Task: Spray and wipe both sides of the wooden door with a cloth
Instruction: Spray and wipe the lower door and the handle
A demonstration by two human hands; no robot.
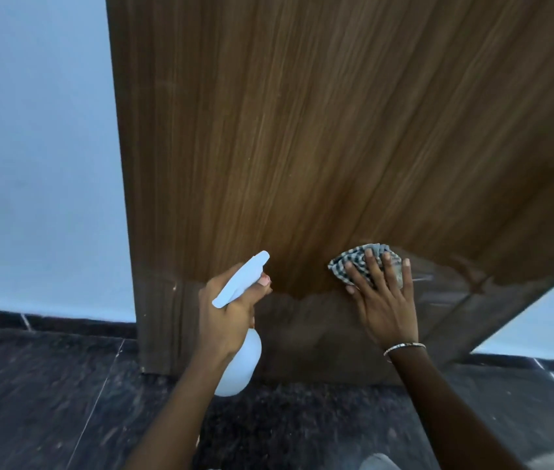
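- Two hands in frame, head view, both low down at the wooden door point(302, 130).
- Door: upright, brown vertical grain, fills centre and right. Bottom edge meets the dark floor point(48, 385). Lower band looks duller and greyer than the rest, w/ a ragged upper edge.
- Left hand point(228, 310): curled round the neck of a white spray bottle point(240, 364), gripping it. Spray head sticks out above the fist, nozzle aimed up and far, toward the door face. Bottle body hangs below the hand, just short of the door. Whether a finger is on the trigger: can't tell.
- Right hand point(385, 300): flat, fingers straight and spread, pressing a checked cloth point(353, 262) against the door. Cloth is bunched under the fingertips, approx. at the line between dull band and brighter wood, right of the bottle.
- Right wrist: thin metal bracelet point(404, 347).
- Surroundings: pale blue-white wall point(31, 147) left of the door, dark skirting point(65, 320) along its base. More pale wall at far right, past the door's edge.
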